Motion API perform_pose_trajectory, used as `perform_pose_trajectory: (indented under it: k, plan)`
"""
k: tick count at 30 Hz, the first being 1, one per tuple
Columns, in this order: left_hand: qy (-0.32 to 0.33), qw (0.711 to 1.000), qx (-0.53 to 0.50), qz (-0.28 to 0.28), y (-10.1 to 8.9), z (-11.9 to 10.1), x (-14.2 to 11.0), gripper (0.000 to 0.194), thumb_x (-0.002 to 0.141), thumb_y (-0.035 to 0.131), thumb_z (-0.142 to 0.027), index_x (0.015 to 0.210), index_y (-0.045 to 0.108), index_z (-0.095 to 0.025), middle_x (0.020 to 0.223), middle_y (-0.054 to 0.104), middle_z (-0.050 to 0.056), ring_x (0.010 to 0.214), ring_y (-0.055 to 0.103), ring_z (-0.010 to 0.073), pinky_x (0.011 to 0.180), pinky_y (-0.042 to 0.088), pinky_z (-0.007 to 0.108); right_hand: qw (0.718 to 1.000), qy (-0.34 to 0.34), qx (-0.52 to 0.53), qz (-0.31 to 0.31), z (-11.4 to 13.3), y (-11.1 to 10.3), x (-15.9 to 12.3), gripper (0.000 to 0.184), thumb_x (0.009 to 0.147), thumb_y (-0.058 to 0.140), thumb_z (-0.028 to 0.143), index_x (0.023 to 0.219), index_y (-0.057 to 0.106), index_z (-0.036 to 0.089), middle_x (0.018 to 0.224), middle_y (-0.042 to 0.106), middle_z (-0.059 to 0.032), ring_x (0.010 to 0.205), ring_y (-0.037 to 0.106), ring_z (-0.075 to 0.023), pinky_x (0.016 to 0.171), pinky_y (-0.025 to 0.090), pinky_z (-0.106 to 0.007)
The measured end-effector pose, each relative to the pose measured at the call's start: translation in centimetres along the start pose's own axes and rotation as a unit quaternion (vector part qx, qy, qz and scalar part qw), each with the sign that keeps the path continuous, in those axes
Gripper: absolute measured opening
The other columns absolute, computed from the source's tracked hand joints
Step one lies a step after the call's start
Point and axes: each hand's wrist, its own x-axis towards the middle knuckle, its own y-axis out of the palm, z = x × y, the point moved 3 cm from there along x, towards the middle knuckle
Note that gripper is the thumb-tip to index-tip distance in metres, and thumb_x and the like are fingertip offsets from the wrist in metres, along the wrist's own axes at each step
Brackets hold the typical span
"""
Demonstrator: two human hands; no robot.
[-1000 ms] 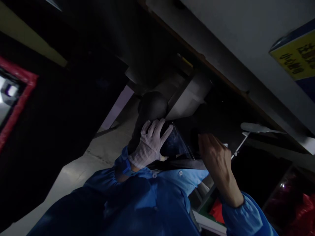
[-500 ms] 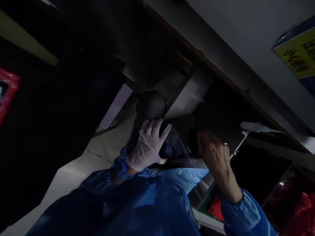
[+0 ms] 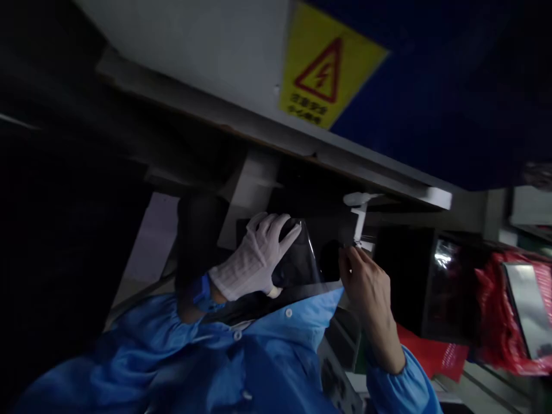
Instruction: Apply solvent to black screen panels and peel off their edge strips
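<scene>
In the head view, my left hand [image 3: 252,259] wears a white glove with a bare thumb tip. Its fingers and thumb grip the left part of a dark, glossy flat panel [image 3: 299,261] in front of my chest. Light glints along the panel's right edge. My right hand [image 3: 366,282] is bare and stands just right of the panel, fingers pinched together. What they hold, if anything, is lost in the dark. Blue sleeves cover both arms.
Above the hands runs a bench edge [image 3: 215,123] with a yellow electric-hazard label [image 3: 328,69]. A white-handled tool [image 3: 357,199] lies beneath it. At the right are a dark box-like object [image 3: 448,287] and red bubble wrap [image 3: 495,322] around a pale panel [image 3: 526,305].
The view has swung to the right, bringing the hazard label and red wrap further in. My left hand keeps its grip, and the panel's glossy face shows more. My right hand stays pinched.
</scene>
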Motion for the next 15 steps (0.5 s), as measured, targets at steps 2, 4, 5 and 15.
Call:
perform_pose_trajectory:
  k: [2, 4, 5, 15]
  plan:
    - [0.049, 0.999, -0.001, 0.022, 0.3, -1.0, 3.1, 0.158, 0.055, 0.113, -0.073, 0.182, 0.046, -0.006, 0.175, 0.047, 0.034, 0.156, 0.047, 0.0583, 0.139, 0.036, 0.073, 0.998, 0.064, 0.009, -0.002, -2.3, 0.5, -1.6, 0.042, 0.123, 0.044, 0.033, 0.098, 0.075, 0.02, 0.086, 0.076, -0.0079, 0.062, 0.062, -0.0162, 0.056, 0.031, -0.028]
    - [0.085, 0.996, 0.004, 0.035, 0.7, -1.5, 5.5, 0.154, 0.06, 0.11, -0.075, 0.182, 0.047, -0.005, 0.175, 0.048, 0.034, 0.158, 0.046, 0.0576, 0.141, 0.033, 0.073, 0.993, 0.116, 0.019, -0.003, -4.0, 1.3, -2.6, 0.04, 0.121, 0.045, 0.033, 0.098, 0.075, 0.02, 0.087, 0.076, -0.0083, 0.062, 0.061, -0.0164, 0.057, 0.029, -0.029]
    - [0.1, 0.994, 0.008, 0.038, 1.0, -1.6, 6.5, 0.152, 0.062, 0.108, -0.076, 0.181, 0.047, -0.005, 0.174, 0.048, 0.034, 0.158, 0.046, 0.0572, 0.142, 0.032, 0.074, 0.991, 0.134, 0.023, -0.003, -4.6, 1.8, -2.8, 0.039, 0.12, 0.045, 0.032, 0.097, 0.075, 0.02, 0.088, 0.075, -0.0084, 0.062, 0.061, -0.0165, 0.058, 0.028, -0.029]
    - [0.148, 0.988, 0.019, 0.042, 3.3, 0.0, 8.2, 0.154, 0.06, 0.109, -0.075, 0.183, 0.044, -0.01, 0.177, 0.047, 0.031, 0.162, 0.044, 0.0572, 0.141, 0.037, 0.074, 0.981, 0.174, 0.057, 0.063, -5.7, 4.1, -2.7, 0.034, 0.119, 0.047, 0.026, 0.106, 0.077, 0.019, 0.088, 0.074, -0.0075, 0.065, 0.061, -0.0163, 0.057, 0.025, -0.029]
